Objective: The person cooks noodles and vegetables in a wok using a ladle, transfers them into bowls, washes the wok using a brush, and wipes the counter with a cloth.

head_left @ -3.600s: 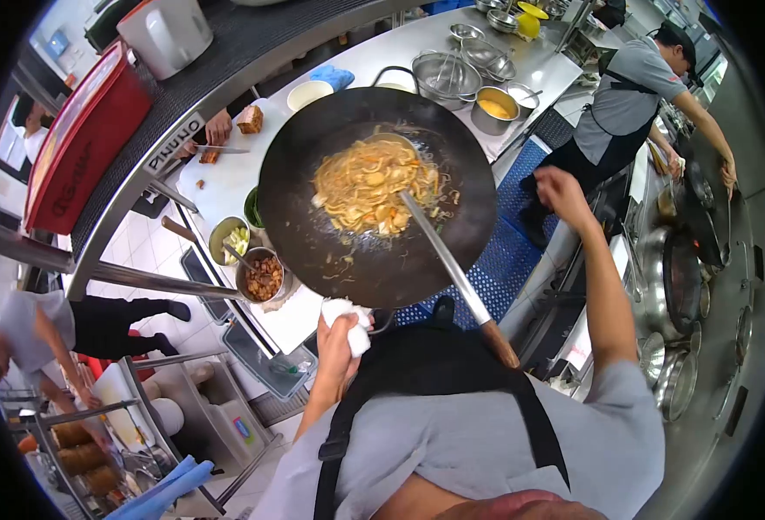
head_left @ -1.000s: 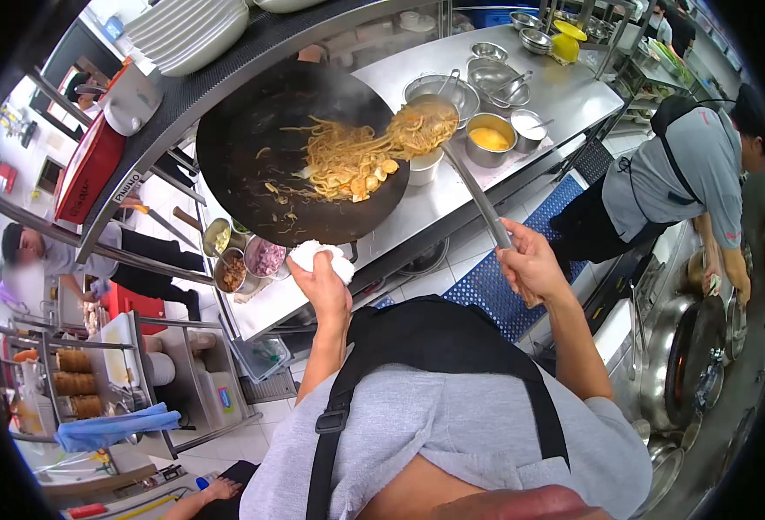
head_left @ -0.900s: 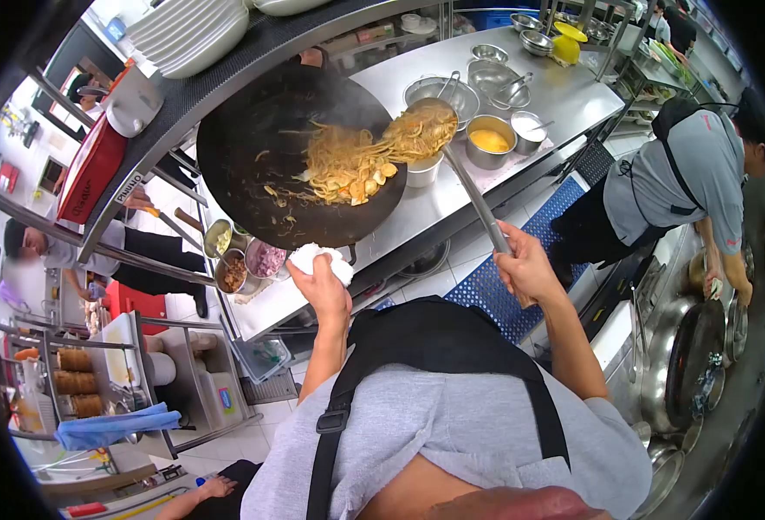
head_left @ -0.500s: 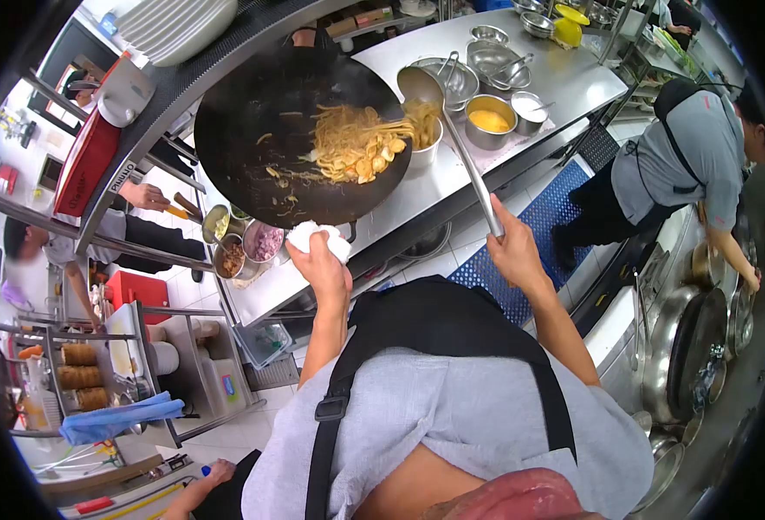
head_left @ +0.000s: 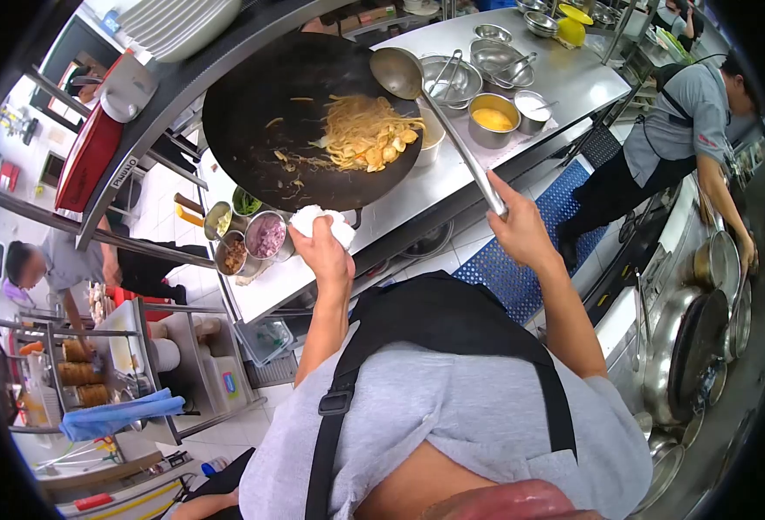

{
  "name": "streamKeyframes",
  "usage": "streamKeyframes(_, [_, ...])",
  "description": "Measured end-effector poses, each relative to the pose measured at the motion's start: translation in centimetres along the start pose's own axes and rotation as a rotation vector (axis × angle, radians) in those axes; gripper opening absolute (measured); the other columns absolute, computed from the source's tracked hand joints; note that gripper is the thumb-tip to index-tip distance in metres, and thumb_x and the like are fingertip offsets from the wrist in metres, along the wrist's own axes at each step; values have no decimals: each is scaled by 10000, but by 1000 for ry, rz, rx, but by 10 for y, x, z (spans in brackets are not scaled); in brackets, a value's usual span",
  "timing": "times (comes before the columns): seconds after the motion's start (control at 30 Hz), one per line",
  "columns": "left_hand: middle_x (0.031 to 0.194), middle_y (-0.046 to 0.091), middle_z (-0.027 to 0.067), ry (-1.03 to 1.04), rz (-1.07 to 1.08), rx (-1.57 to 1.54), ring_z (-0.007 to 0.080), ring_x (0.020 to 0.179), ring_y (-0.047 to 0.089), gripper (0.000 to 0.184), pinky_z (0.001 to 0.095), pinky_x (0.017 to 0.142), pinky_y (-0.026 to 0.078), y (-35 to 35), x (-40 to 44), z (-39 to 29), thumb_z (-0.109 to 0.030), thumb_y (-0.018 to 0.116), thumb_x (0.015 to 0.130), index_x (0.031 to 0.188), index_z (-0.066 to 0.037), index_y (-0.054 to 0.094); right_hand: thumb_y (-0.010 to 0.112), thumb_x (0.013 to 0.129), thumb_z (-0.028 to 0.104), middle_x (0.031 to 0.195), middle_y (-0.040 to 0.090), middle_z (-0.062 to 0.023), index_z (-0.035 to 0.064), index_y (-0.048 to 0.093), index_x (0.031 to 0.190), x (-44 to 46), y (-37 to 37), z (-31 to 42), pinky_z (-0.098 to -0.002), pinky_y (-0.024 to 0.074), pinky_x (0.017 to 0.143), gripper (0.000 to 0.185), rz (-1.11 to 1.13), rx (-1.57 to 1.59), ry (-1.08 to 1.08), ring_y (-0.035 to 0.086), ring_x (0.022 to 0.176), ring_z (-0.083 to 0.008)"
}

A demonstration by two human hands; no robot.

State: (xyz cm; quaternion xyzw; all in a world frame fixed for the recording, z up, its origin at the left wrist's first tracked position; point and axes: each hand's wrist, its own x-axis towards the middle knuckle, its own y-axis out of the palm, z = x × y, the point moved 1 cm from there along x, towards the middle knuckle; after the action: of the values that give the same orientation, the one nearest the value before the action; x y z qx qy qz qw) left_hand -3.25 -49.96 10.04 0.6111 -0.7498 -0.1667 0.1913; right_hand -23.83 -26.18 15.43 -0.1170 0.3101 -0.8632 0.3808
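My left hand [head_left: 324, 252] is closed around a folded white cloth [head_left: 341, 229] at the near rim of a big black wok [head_left: 252, 113]. The wok's handle is mostly hidden under the cloth. Fried noodles [head_left: 365, 130] with pale chunks lie in the wok's right side, and a few scraps stick farther left. In my right hand [head_left: 521, 227] is the handle of a long steel ladle [head_left: 397, 73]. Its bowl hangs over the wok's right rim, above a white container [head_left: 431, 143] partly hidden by wok and ladle.
Metal tubs of chopped purple onion [head_left: 267, 237], brown bits [head_left: 232, 254] and greens [head_left: 246, 201] stand near my left hand. A pot of yellow liquid [head_left: 492, 119] and steel bowls [head_left: 497, 62] sit right of the ladle. Co-workers stand on the left and at the right-hand stove [head_left: 699, 338].
The ladle bowl has moved left and up, off the white container. Noodles that spilled over the wok's rim at the container now lie inside the wok. The right-hand co-worker has shifted.
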Motion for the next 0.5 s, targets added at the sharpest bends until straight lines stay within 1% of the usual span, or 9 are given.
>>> streamKeyframes(0.13, [855,607,96,1,-6,-23,209,702,643,156,338,624,550,13,5,-1,18,559,857,1008,-15,545,661,874,34,1057,688,-289,5,466,1521,25,35,-20,-433,542,810,677,-220,-191,-434,692,827,-428])
streamKeyframes(0.17, [855,605,94,-3,-2,-44,205,703,642,154,336,621,550,17,7,-1,19,561,856,1005,-16,545,664,873,39,1003,674,-273,9,428,1542,24,43,-20,-446,538,811,710,-202,-188,-471,686,801,-408])
streamKeyframes(0.2, [854,603,91,-9,2,-64,202,703,642,152,334,618,550,21,11,0,21,563,855,1001,-17,545,662,878,40,987,673,-254,6,423,1542,19,48,-15,-439,541,765,706,-85,-67,-355,680,764,-372])
streamKeyframes(0.27, [843,594,64,32,5,-26,188,692,640,156,328,597,542,11,34,32,24,563,842,981,-44,545,659,890,43,953,671,-216,1,415,1543,7,51,1,-425,549,675,699,151,173,-113,670,690,-301])
streamKeyframes(0.3, [896,602,63,13,29,-38,163,770,620,199,310,679,523,18,34,30,12,580,859,1047,-24,523,636,923,32,935,661,-152,-33,412,1528,7,47,9,-359,507,486,648,300,514,60,609,598,-172])
streamKeyframes(0.33, [949,610,63,-5,54,-48,137,848,600,255,293,762,504,24,31,27,-1,597,876,1112,-3,502,627,934,30,929,656,-139,-43,406,1522,11,42,9,-329,484,453,632,356,728,116,595,585,-150])
streamKeyframes(0.4, [951,609,63,-35,41,-15,137,837,597,258,291,750,504,21,33,31,-3,596,876,1114,-2,497,611,956,27,917,646,-114,-62,394,1510,22,33,4,-268,438,386,601,466,1159,230,567,557,-105])
streamKeyframes(0.43, [952,609,63,-48,38,0,137,832,595,259,290,744,504,22,35,31,-5,595,876,1115,-1,494,594,972,19,906,634,-117,-72,396,1483,25,27,4,-268,450,383,555,500,1264,255,554,552,-109])
streamKeyframes(0.5, [948,610,62,-33,25,-1,137,816,593,262,286,725,502,24,32,28,-12,598,875,1114,-1,490,592,977,24,916,636,-122,-69,403,1474,27,19,4,-273,449,381,540,516,1288,223,552,552,-107])
